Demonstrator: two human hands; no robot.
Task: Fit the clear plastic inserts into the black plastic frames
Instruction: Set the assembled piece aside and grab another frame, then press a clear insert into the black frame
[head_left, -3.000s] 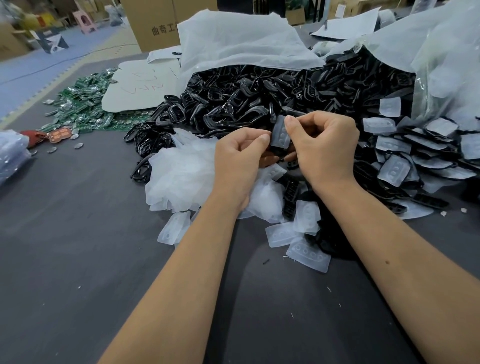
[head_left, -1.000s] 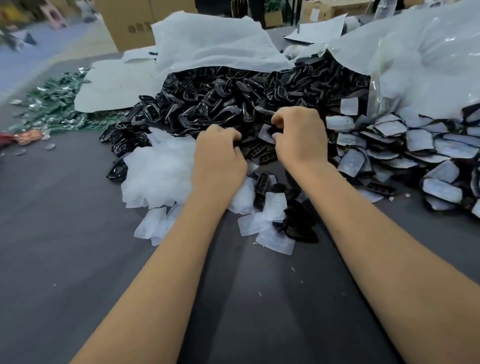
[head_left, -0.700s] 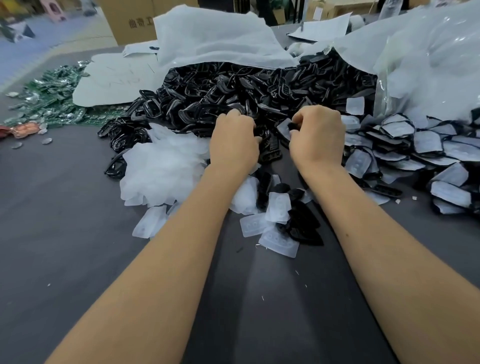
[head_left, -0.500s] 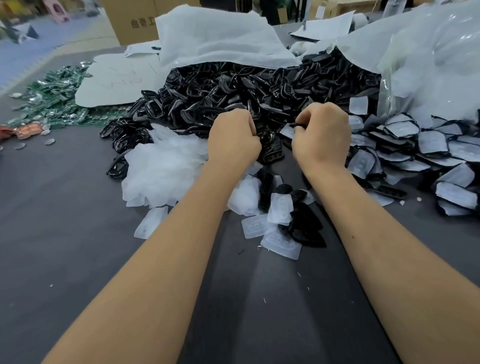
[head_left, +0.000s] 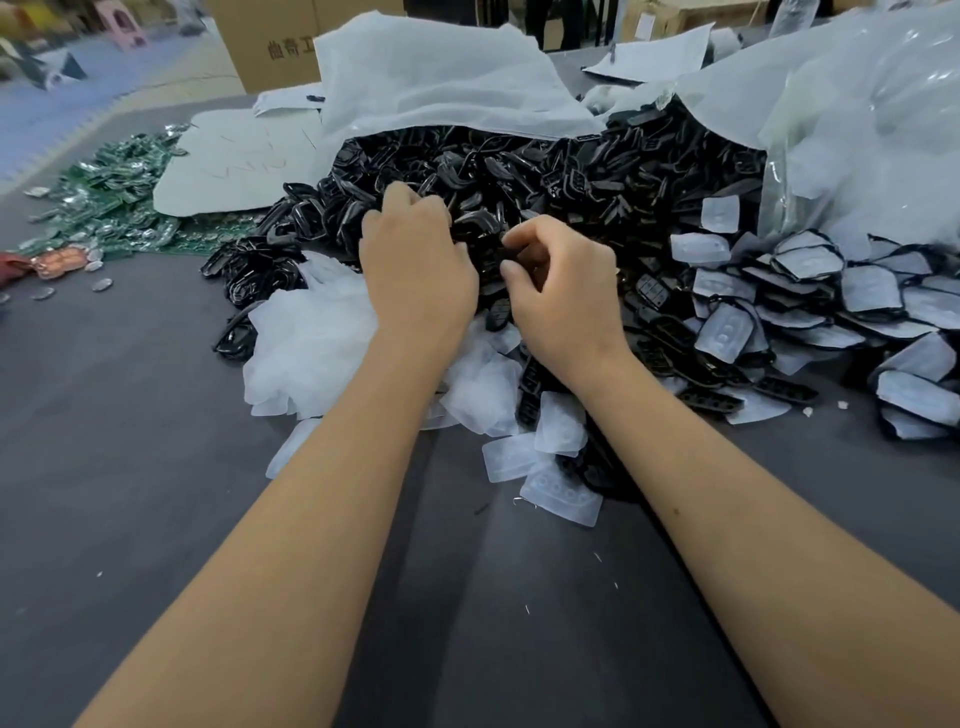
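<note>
Across the head view stretches a dark grey table (head_left: 130, 467), matte and flecked with small white scraps. Beyond its far edge lie a blurred pale-blue floor (head_left: 57, 114) and a brown cardboard box (head_left: 270, 47) with printed characters.

On the table's far half, a big heap of black plastic frames (head_left: 571, 176) spills out from under a white sack (head_left: 431, 78). To the right, a clear plastic bag (head_left: 872, 156) slumps over a spread of frames already fitted with inserts (head_left: 831, 291). A flat white sheet (head_left: 234, 161) lies to the left of the heap, with a scatter of green circuit boards (head_left: 109, 202) beside it. Nearer the person, a pile of clear plastic inserts (head_left: 311, 343) sits just left of the forearms, and a few loose inserts (head_left: 561, 493) lie between the arms with some dark frames.

Both bare forearms reach in from the bottom edge and cover much of the middle of the table. The left hand (head_left: 421, 265) rests knuckles-up on the frame heap, fingers curled down into it; whether it holds anything cannot be told. The right hand (head_left: 566, 280) is just beside it, thumb and forefinger pinching a small dark piece (head_left: 506, 255) that looks like a frame, though it is mostly hidden.
</note>
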